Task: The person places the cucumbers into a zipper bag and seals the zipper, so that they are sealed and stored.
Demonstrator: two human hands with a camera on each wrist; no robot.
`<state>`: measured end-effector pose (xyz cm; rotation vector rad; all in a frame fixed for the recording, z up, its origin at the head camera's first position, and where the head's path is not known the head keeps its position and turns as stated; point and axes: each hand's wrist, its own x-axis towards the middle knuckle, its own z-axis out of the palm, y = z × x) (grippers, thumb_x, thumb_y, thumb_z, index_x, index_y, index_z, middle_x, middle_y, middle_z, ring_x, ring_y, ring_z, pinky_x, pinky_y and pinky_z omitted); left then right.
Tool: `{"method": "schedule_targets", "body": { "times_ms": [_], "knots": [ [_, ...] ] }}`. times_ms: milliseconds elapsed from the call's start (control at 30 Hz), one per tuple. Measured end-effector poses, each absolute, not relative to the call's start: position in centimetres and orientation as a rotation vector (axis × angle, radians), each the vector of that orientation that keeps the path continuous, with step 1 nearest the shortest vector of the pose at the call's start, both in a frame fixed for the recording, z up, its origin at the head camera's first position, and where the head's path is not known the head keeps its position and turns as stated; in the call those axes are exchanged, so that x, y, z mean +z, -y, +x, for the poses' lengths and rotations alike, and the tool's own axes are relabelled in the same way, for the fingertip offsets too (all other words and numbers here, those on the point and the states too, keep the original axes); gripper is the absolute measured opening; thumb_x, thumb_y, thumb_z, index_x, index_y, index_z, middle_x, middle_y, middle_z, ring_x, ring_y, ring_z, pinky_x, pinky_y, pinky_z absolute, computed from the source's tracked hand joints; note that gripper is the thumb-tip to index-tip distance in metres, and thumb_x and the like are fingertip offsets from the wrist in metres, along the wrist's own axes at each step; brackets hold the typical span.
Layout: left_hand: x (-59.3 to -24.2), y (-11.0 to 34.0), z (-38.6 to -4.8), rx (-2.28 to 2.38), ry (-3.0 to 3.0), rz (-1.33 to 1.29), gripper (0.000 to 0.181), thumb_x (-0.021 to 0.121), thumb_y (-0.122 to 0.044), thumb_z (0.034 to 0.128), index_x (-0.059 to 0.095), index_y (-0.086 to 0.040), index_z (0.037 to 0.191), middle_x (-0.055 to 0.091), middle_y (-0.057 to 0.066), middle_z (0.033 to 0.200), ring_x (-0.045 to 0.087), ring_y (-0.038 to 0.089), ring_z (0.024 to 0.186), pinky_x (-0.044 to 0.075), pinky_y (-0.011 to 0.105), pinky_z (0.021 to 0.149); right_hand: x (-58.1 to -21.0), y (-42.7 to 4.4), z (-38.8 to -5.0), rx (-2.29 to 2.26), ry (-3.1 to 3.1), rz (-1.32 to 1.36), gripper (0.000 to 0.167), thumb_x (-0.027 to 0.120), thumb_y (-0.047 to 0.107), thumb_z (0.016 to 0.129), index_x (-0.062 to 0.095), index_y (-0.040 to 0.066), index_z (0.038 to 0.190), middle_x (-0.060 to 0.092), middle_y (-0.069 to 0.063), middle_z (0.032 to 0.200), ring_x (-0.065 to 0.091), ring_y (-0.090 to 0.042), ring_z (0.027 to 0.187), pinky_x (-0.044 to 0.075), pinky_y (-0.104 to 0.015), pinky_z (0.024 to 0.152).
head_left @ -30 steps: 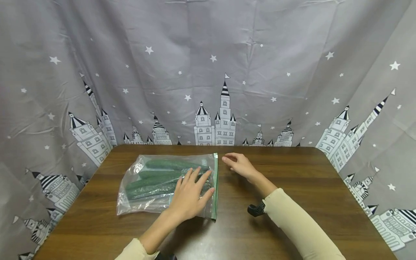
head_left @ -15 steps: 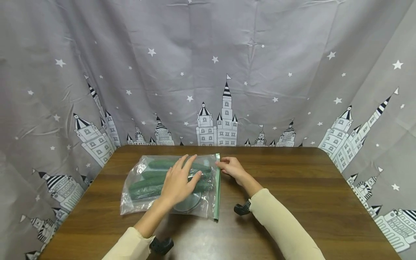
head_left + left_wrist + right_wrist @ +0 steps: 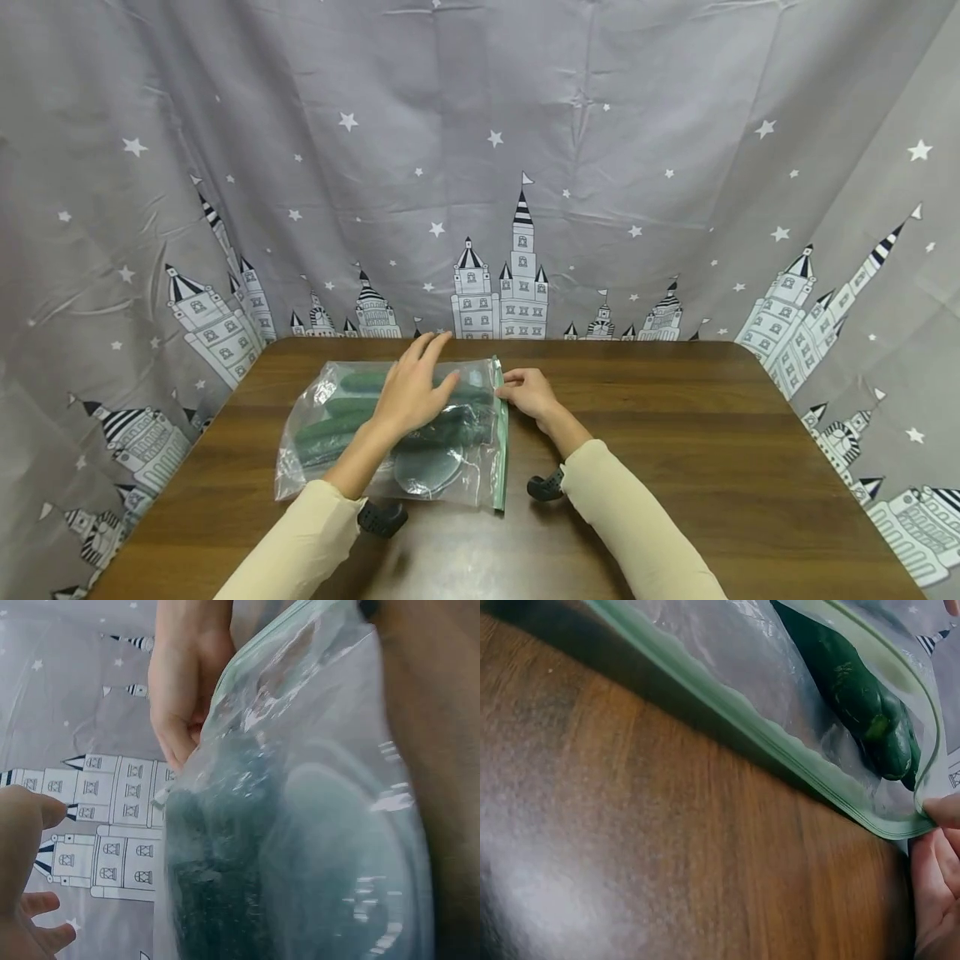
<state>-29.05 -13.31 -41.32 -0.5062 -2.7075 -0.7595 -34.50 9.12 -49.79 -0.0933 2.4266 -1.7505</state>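
A clear zip bag (image 3: 480, 475) with a green zip edge (image 3: 735, 720) lies on the table, its mouth to the right. Several cucumbers (image 3: 330, 433) are inside, and so is a round, translucent flat thing (image 3: 427, 471) whose kind I cannot tell. In the right wrist view the two zip edges stand apart, with cucumber ends (image 3: 877, 727) visible between them. My right hand (image 3: 529, 393) pinches the far corner of the zip edge between thumb and finger. Above the cucumbers hovers my left hand (image 3: 411, 396), its fingers extended; the left wrist view shows it (image 3: 22, 877) apart from the bag.
A brown wooden table (image 3: 660, 417) carries the bag. Behind it hangs a grey curtain (image 3: 637, 150) printed with castles and stars. Each wrist wears a black strap-like device, the left one (image 3: 382, 518) close above the table and the right one (image 3: 545, 486) beside the bag's mouth.
The right hand has come left from beside the bag and taken hold of the zip corner. The left hand has moved away from the zip edge, up and to the left.
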Motion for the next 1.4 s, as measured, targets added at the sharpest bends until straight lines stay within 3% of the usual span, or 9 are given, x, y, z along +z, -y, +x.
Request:
{"method": "schedule_targets", "body": {
  "times_ms": [133, 400, 700, 867, 1100, 1267, 1400],
  "knots": [
    [-41.2, 13.0, -30.6, -0.767, 2.714, -0.518, 0.066, 0.067, -0.030, 0.1000, 0.041, -0.013, 0.159, 0.037, 0.024, 0.158, 0.042, 0.049, 0.138, 0.034, 0.071, 0.110, -50.1, -9.0, -34.7, -1.793, -2.399, -0.094, 0.024, 0.070, 0.003, 0.092, 0.072, -0.006, 0.115, 0.074, -0.012, 0.104, 0.069, -0.021, 0.090, 0.060, -0.034, 0.082],
    [-40.7, 11.3, -33.4, -0.915, 2.735, -0.576, 0.067, 0.067, -0.023, 0.1006, 0.037, -0.012, 0.160, 0.032, 0.023, 0.161, 0.041, 0.046, 0.140, 0.040, 0.065, 0.109, -50.6, -9.5, -34.9, -1.884, -2.341, -0.141, 0.024, 0.068, -0.001, 0.093, 0.071, -0.008, 0.116, 0.072, -0.014, 0.110, 0.070, -0.025, 0.100, 0.061, -0.036, 0.086],
    [-41.7, 9.4, -36.1, -1.216, 2.726, -0.613, 0.057, 0.056, -0.018, 0.1057, 0.038, -0.007, 0.159, 0.036, 0.017, 0.162, 0.032, 0.037, 0.148, 0.026, 0.057, 0.121, -50.5, -9.8, -34.6, -1.912, -2.343, -0.183, 0.025, 0.069, -0.002, 0.093, 0.070, -0.008, 0.118, 0.073, -0.015, 0.109, 0.071, -0.024, 0.098, 0.061, -0.035, 0.086],
    [-43.6, 9.0, -36.7, -1.394, 2.724, -0.533, 0.057, 0.055, -0.012, 0.1046, 0.039, -0.010, 0.159, 0.038, 0.014, 0.162, 0.030, 0.038, 0.149, 0.028, 0.058, 0.120, -50.7, -9.9, -34.4, -1.893, -2.367, -0.179, 0.023, 0.069, -0.004, 0.090, 0.072, -0.007, 0.112, 0.076, -0.013, 0.100, 0.072, -0.019, 0.090, 0.061, -0.032, 0.080],
    [-46.0, 8.6, -36.7, -1.569, 2.717, -0.490, 0.058, 0.057, -0.004, 0.1007, 0.042, -0.010, 0.157, 0.045, 0.018, 0.156, 0.044, 0.045, 0.137, 0.043, 0.058, 0.105, -50.8, -9.9, -34.4, -1.839, -2.440, -0.163, 0.024, 0.069, -0.004, 0.088, 0.074, -0.004, 0.111, 0.076, -0.007, 0.091, 0.068, -0.013, 0.078, 0.059, -0.026, 0.072],
    [-46.3, 8.5, -36.5, -1.643, 2.707, -0.473, 0.056, 0.061, -0.003, 0.1000, 0.047, -0.008, 0.154, 0.049, 0.018, 0.153, 0.040, 0.042, 0.142, 0.044, 0.057, 0.107, -50.6, -10.0, -34.4, -1.817, -2.496, -0.171, 0.025, 0.070, -0.003, 0.086, 0.076, -0.002, 0.110, 0.074, -0.005, 0.089, 0.066, -0.012, 0.076, 0.056, -0.025, 0.071],
    [-46.4, 8.5, -36.5, -1.571, 2.746, -0.477, 0.043, 0.063, -0.005, 0.1015, 0.057, -0.001, 0.144, 0.059, 0.018, 0.141, 0.053, 0.037, 0.132, 0.047, 0.054, 0.106, -50.5, -10.0, -34.3, -1.791, -2.522, -0.180, 0.025, 0.072, 0.000, 0.085, 0.078, 0.001, 0.110, 0.074, -0.003, 0.089, 0.066, -0.011, 0.076, 0.054, -0.025, 0.073]
  ]
}}
